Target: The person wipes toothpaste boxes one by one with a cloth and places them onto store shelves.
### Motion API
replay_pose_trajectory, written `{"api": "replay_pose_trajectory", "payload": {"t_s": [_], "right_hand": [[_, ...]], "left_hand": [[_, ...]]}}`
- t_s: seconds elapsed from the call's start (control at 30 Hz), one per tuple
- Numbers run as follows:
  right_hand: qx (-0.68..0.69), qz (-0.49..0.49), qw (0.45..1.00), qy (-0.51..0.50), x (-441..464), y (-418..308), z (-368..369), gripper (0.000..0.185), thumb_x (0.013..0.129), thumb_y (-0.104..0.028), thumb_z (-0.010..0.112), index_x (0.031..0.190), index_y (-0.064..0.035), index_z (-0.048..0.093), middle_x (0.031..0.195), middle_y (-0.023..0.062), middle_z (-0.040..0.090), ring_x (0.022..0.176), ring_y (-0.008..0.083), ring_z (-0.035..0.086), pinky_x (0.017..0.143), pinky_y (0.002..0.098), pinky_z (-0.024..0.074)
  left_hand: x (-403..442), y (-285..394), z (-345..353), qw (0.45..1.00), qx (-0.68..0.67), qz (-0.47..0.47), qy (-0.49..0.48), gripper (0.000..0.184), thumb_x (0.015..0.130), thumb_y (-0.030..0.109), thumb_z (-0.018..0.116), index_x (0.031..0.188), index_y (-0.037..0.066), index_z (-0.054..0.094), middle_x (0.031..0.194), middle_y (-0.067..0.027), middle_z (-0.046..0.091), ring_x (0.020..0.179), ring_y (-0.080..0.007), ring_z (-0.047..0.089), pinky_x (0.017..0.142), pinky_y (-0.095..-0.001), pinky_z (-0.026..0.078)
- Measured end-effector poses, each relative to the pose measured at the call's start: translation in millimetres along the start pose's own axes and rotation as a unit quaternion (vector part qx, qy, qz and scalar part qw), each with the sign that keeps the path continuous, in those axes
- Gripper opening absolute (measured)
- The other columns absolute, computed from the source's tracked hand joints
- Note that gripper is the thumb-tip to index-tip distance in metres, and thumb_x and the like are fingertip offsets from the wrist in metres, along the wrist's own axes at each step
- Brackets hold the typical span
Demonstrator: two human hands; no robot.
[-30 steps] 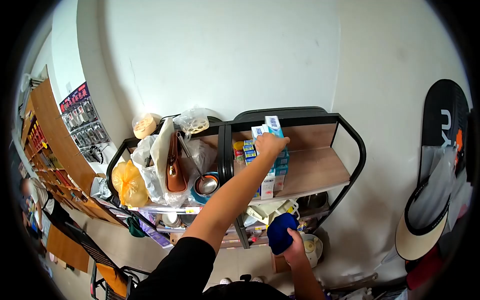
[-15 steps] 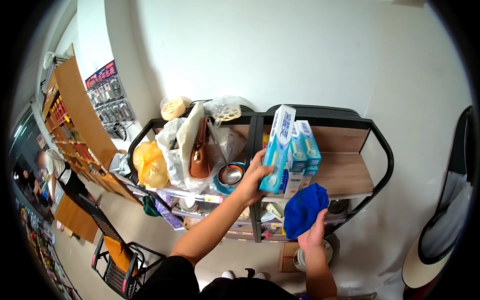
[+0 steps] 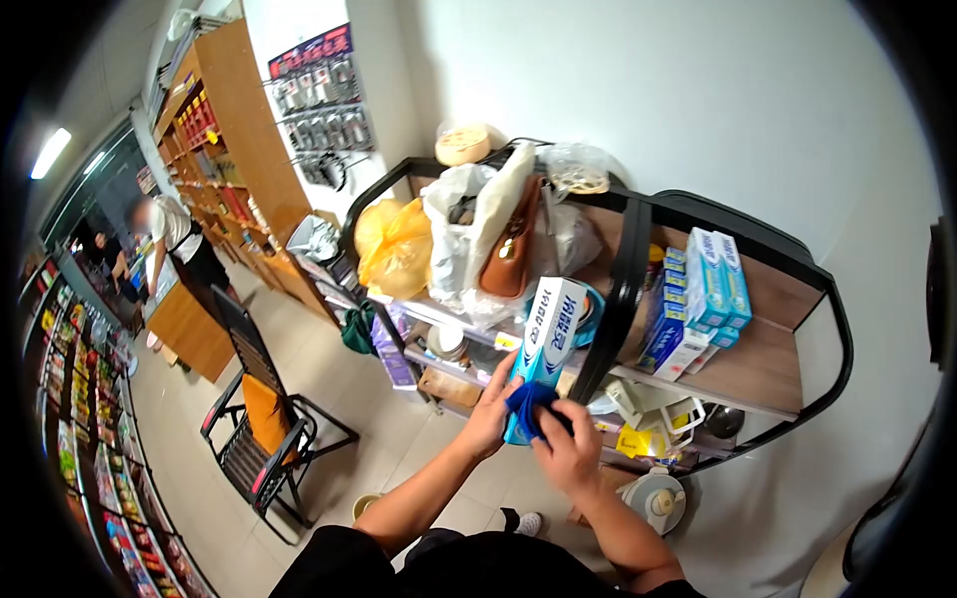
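Note:
My left hand [image 3: 490,411] is closed round the lower part of a white and light-blue toothpaste box [image 3: 547,334], which stands tilted in front of the shelf. Bunched against the bottom of that box is a blue cloth [image 3: 533,407], gripped in my right hand [image 3: 568,448]. On the shelf's right side [image 3: 758,379] lie more light-blue boxes [image 3: 718,284], beside a stack of dark-blue boxes [image 3: 668,319].
A brown bag [image 3: 510,249], white plastic bags and an orange-yellow bag [image 3: 395,247] fill the shelf's left side. A folding chair [image 3: 264,419] stands at the left. Farther back are a person [image 3: 179,239] and stocked shelves [image 3: 85,439].
The toothpaste box has come away from the shelf, down towards me, in my left hand. My right hand has brought the cloth onto it. The view has swung left.

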State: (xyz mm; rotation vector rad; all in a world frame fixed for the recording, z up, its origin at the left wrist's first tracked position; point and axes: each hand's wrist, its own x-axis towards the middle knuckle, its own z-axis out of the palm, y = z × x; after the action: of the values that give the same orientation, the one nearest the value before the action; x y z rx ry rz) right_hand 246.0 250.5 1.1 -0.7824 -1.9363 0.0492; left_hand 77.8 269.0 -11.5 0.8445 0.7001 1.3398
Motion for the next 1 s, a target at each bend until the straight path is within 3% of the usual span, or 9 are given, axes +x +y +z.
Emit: {"api": "replay_pose_trajectory", "payload": {"t_s": [0.03, 0.1, 0.37, 0.57, 0.7, 0.83, 0.9, 0.93, 1.0], "right_hand": [[-0.011, 0.01, 1.0, 0.007, 2.8, -3.7, 7.6, 0.048, 0.069, -0.012, 0.083, 0.116, -0.0108, 0.072, 0.11, 0.0115, 0.06, 0.096, 0.0308, 0.063, 0.08, 0.0404, 0.0551], [-0.011, 0.02, 0.999, 0.031, 13.7, -8.1, 21.2, 0.037, 0.075, -0.01, 0.079, 0.11, -0.0029, 0.071, 0.111, 0.0165, 0.06, 0.096, 0.0354, 0.064, 0.081, 0.0425, 0.0548], [0.025, 0.027, 0.999, 0.041, 72.7, -59.2, 82.2, 0.028, 0.088, -0.016, 0.074, 0.11, 0.0016, 0.067, 0.11, 0.0156, 0.062, 0.088, 0.033, 0.065, 0.077, 0.0404, 0.0541], [0.055, 0.012, 0.997, -0.061, 5.3, -158.1, 150.2, 0.036, 0.079, -0.012, 0.078, 0.112, -0.0031, 0.068, 0.112, 0.0142, 0.061, 0.097, 0.0322, 0.065, 0.08, 0.0403, 0.0549], [0.165, -0.064, 0.968, -0.179, -53.6, -244.5, 182.1, 0.038, 0.071, -0.007, 0.08, 0.107, -0.0051, 0.069, 0.106, 0.0117, 0.061, 0.084, 0.0294, 0.065, 0.07, 0.0392, 0.0552], [0.212, -0.096, 0.941, -0.245, -85.1, -293.5, 209.0, 0.044, 0.069, -0.008, 0.082, 0.111, -0.0096, 0.068, 0.109, 0.0091, 0.06, 0.087, 0.0276, 0.067, 0.067, 0.0372, 0.0582], [0.236, -0.106, 0.931, -0.258, -84.2, -311.3, 220.2, 0.044, 0.069, -0.007, 0.082, 0.11, -0.0094, 0.068, 0.108, 0.0091, 0.06, 0.087, 0.0277, 0.067, 0.067, 0.0373, 0.058], [0.249, -0.109, 0.926, -0.261, -81.8, -318.9, 226.6, 0.043, 0.069, -0.007, 0.081, 0.11, -0.0093, 0.068, 0.107, 0.0091, 0.061, 0.087, 0.0278, 0.067, 0.067, 0.0375, 0.0578], [0.271, -0.111, 0.916, -0.274, -74.8, -330.9, 242.2, 0.042, 0.069, -0.007, 0.081, 0.11, -0.009, 0.068, 0.106, 0.0089, 0.062, 0.086, 0.0278, 0.067, 0.067, 0.0375, 0.0576]], "left_hand": [[-12.6, -3.5, -11.3, 0.999, -0.022, 0.029, -0.028, 0.061, 0.107, 0.025, 0.052, 0.16, 0.012, 0.024, 0.147, -0.0086, 0.048, 0.126, -0.0167, 0.053, 0.105, -0.0315, 0.045], [-33.7, -8.5, -29.6, 1.0, -0.023, -0.005, 0.011, 0.062, 0.106, 0.027, 0.053, 0.159, 0.011, 0.025, 0.148, -0.0083, 0.047, 0.129, -0.0164, 0.05, 0.106, -0.0317, 0.043], [-146.1, 10.1, -109.7, 0.996, 0.067, 0.038, 0.043, 0.067, 0.104, 0.036, 0.056, 0.158, 0.007, 0.027, 0.152, -0.0087, 0.043, 0.138, -0.0183, 0.041, 0.114, -0.0355, 0.034], [-227.7, 47.3, -165.2, 0.993, 0.017, 0.037, 0.112, 0.068, 0.104, 0.031, 0.059, 0.159, 0.007, 0.027, 0.152, -0.0076, 0.043, 0.137, -0.0173, 0.042, 0.114, -0.0348, 0.035], [-278.7, 63.3, -217.8, 0.976, -0.056, 0.057, 0.202, 0.069, 0.103, 0.029, 0.059, 0.16, 0.011, 0.025, 0.153, -0.0081, 0.042, 0.135, -0.0173, 0.045, 0.111, -0.0331, 0.039], [-337.7, 92.6, -253.5, 0.969, -0.077, 0.061, 0.225, 0.072, 0.1, 0.026, 0.06, 0.16, 0.01, 0.023, 0.152, -0.0109, 0.042, 0.136, -0.0205, 0.044, 0.111, -0.034, 0.039], [-365.9, 100.4, -266.7, 0.969, -0.161, 0.069, 0.176, 0.072, 0.098, 0.023, 0.06, 0.159, 0.01, 0.024, 0.151, -0.0119, 0.042, 0.132, -0.0229, 0.05, 0.109, -0.0355, 0.042], [-374.6, 96.8, -276.2, 0.959, -0.127, 0.096, 0.233, 0.077, 0.093, 0.019, 0.063, 0.159, 0.008, 0.024, 0.144, -0.0124, 0.049, 0.122, -0.0223, 0.059, 0.103, -0.035, 0.049], [-397.7, 97.6, -286.7, 0.952, -0.117, 0.112, 0.259, 0.078, 0.091, 0.019, 0.066, 0.157, 0.007, 0.027, 0.139, -0.0117, 0.053, 0.117, -0.0205, 0.061, 0.1, -0.0338, 0.051]]}}
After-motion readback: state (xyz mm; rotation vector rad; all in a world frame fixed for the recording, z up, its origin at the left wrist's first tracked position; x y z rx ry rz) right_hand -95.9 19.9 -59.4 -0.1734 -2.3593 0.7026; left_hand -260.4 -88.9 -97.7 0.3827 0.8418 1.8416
